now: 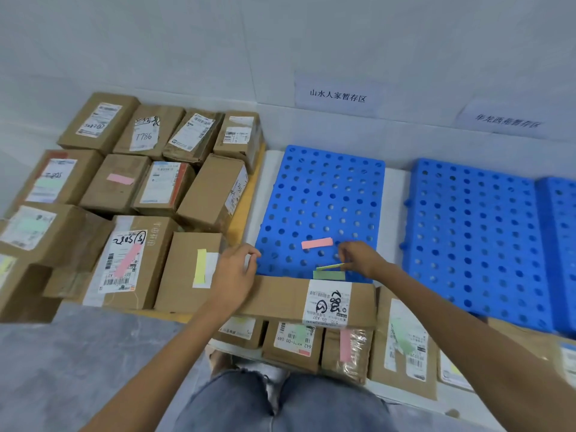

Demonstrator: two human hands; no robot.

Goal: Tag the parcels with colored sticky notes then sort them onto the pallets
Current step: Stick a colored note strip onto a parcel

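Observation:
A long cardboard parcel (280,299) with a white scribbled label lies across the near edge of a blue perforated pallet (324,198). My left hand (235,275) rests on its left end, fingers loosely curled. My right hand (361,257) pinches a yellow sticky note (330,266) just above the pallet. A pink note pad (317,243) and a green note pad (328,275) lie on the pallet beside it. Several tagged and untagged parcels (131,194) fill the left side.
A second blue pallet (480,232) lies to the right, a third at the frame edge. Paper signs (338,95) hang on the white wall. More tagged parcels (402,341) sit in a row near my knees. Grey floor lies at lower left.

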